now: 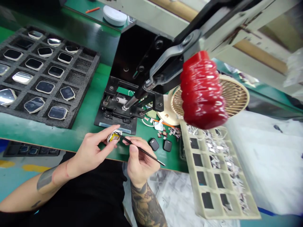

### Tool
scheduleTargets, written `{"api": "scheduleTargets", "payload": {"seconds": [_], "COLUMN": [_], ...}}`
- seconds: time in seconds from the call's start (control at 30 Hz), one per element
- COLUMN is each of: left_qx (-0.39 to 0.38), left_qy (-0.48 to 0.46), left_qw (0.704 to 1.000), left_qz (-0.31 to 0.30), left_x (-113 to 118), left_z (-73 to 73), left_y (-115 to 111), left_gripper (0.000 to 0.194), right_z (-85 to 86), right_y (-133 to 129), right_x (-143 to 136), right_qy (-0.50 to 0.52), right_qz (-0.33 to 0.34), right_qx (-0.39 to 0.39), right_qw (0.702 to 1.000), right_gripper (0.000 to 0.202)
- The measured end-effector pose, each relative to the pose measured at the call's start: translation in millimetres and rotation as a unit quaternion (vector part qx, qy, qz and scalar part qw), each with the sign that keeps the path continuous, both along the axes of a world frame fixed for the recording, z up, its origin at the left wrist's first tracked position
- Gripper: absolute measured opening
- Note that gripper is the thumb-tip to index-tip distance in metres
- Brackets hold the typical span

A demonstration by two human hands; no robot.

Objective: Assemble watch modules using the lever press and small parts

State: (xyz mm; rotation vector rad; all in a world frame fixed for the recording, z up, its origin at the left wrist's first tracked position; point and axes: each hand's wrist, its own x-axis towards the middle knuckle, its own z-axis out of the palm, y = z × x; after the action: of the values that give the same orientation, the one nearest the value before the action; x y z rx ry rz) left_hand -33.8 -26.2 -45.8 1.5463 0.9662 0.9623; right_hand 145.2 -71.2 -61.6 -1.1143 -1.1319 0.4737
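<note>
Between the thumb and fingers of my left hand (96,150) is a small smartwatch case (114,136), its inside facing up with a yellow part showing. My right hand (142,159) pinches a thin black tweezers-like stick (148,153), whose tip reaches into the case. Both hands are over the front edge of the green bench, just before the base of a black hand press (115,121). Two black rounded covers (161,144) lie to the right of my right hand. The exact tip of the tool is too small to make out.
A grey foam tray (78,97) with several watches stands at the left. The press's red handle (204,91) hangs over the right side. Behind it is a beige fan (234,94). A cream compartment tray (201,209) with small parts juts past the bench edge.
</note>
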Motion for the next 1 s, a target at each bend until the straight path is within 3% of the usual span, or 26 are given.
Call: {"api": "scheduleTargets", "payload": {"seconds": [0.2,0.37,0.47,0.57,0.77,0.87,0.93,1.0], "left_qx": [-0.018,-0.049,-0.096,-0.125,-0.157,-0.196,-0.217,-0.216], "left_qy": [-0.034,-0.095,-0.154,-0.184,-0.227,-0.264,-0.272,-0.272], "left_qw": [0.999,0.994,0.983,0.974,0.961,0.944,0.937,0.938], "left_qz": [-0.025,-0.005,0.023,0.03,0.006,0.027,0.03,0.013], "left_x": [-2.3,0.7,3.7,4.1,1.3,5.1,8.2,10.0], "left_z": [1.4,5.9,9.0,10.3,8.0,7.7,7.7,7.1], "left_y": [-0.1,1.9,2.9,2.3,5.3,12.2,16.1,18.1], "left_gripper": [0.051,0.047,0.046,0.047,0.052,0.055,0.057,0.059], "right_z": [8.3,9.0,7.3,4.4,5.9,25.7,47.7,72.9], "right_y": [7.6,7.8,7.5,9.4,10.9,8.4,7.8,11.0], "right_x": [6.9,11.9,9.8,6.6,9.6,13.2,9.6,-2.3], "right_qy": [0.107,0.121,0.099,0.102,0.125,0.163,0.173,0.14], "right_qz": [0.058,0.142,0.063,-0.013,0.039,0.124,0.248,0.397], "right_qx": [-0.072,-0.041,0.008,0.004,-0.062,-0.037,-0.025,-0.034], "right_qw": [0.99,0.981,0.993,0.995,0.99,0.978,0.953,0.906], "right_gripper": [0.01,0.016,0.017,0.013,0.013,0.015,0.018,0.027]}}
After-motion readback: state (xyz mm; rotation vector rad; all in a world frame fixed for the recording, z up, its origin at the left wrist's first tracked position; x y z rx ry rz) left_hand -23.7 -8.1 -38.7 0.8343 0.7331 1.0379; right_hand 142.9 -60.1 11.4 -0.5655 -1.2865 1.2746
